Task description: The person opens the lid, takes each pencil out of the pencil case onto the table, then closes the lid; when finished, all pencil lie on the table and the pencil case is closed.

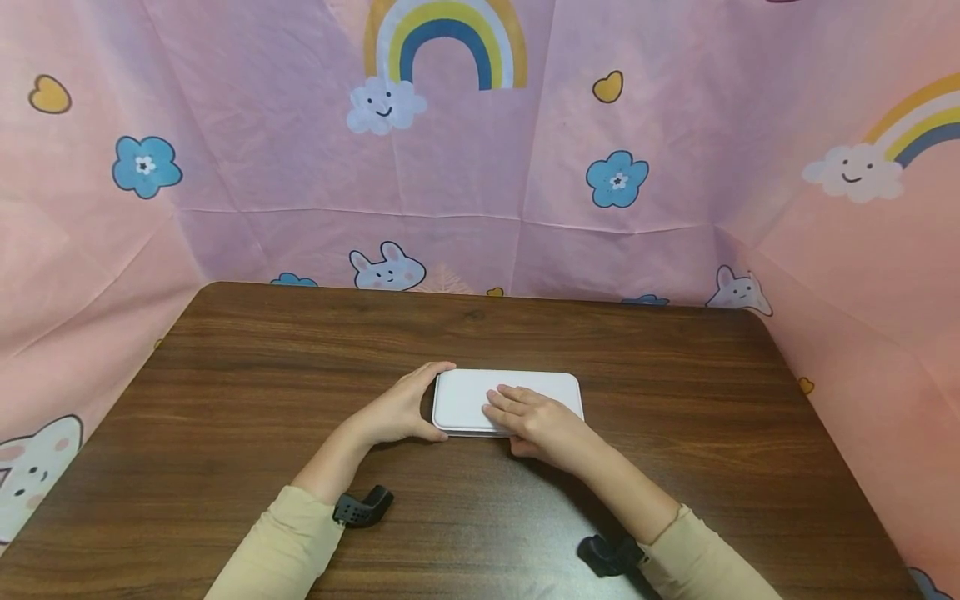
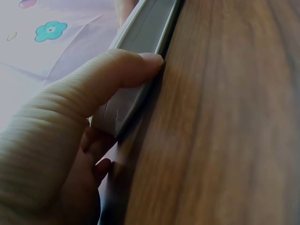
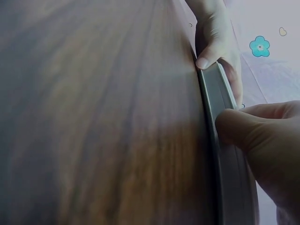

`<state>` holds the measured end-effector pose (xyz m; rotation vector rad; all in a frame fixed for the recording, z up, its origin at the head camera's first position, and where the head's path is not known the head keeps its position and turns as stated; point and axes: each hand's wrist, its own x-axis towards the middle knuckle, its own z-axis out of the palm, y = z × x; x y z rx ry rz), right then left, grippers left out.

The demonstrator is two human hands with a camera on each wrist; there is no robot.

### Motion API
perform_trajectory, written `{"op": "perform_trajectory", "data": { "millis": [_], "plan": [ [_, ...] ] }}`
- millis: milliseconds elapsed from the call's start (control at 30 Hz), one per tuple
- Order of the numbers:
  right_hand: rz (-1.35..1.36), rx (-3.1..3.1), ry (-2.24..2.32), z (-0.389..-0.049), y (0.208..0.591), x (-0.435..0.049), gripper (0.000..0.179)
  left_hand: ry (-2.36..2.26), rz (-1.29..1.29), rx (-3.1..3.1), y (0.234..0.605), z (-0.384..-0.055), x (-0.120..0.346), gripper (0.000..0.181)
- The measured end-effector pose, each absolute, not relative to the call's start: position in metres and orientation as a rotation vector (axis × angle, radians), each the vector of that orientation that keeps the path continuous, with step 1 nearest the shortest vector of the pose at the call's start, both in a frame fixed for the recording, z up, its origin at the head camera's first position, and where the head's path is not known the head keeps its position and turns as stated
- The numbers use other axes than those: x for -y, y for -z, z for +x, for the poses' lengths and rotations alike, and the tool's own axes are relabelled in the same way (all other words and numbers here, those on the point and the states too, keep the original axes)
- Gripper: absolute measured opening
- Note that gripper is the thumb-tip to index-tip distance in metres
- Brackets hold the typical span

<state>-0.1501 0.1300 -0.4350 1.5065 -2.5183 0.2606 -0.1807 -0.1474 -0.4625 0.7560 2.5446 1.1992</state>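
Note:
A flat white case [image 1: 463,398] with rounded corners lies on the brown table, its long side across the view. In both wrist views its side wall [image 2: 149,28] looks grey, with a thin seam along it. At the left end my left hand [image 1: 401,408] grips it, thumb on the near side and fingers round the far side. My right hand [image 1: 543,427] has its fingers laid over the top, right of the middle. Its thumb [image 3: 236,126] presses against the near side wall, as the right wrist view shows. Whatever is inside the case is hidden.
Around the case stretches the wood-grain table [image 1: 300,350]. A pink and purple patterned cloth [image 1: 465,167] hangs behind it and at both sides. Each wrist wears a black band, the left one [image 1: 363,507] and the right one [image 1: 606,557] close above the table.

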Motion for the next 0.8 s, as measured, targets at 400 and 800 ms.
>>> {"op": "perform_trajectory", "data": {
  "millis": [400, 800],
  "plan": [
    [1.535, 2.475, -0.160, -0.1503, 0.4260, -0.1274, 0.062, -1.187, 0.820, -2.539, 0.4622, -0.1839, 0.1459, 0.100],
    [1.563, 2.478, -0.423, -0.1513, 0.4301, -0.1368, 0.056, -1.212, 0.707, -2.492, 0.4625, -0.1822, 0.1470, 0.104]
  ]
}}
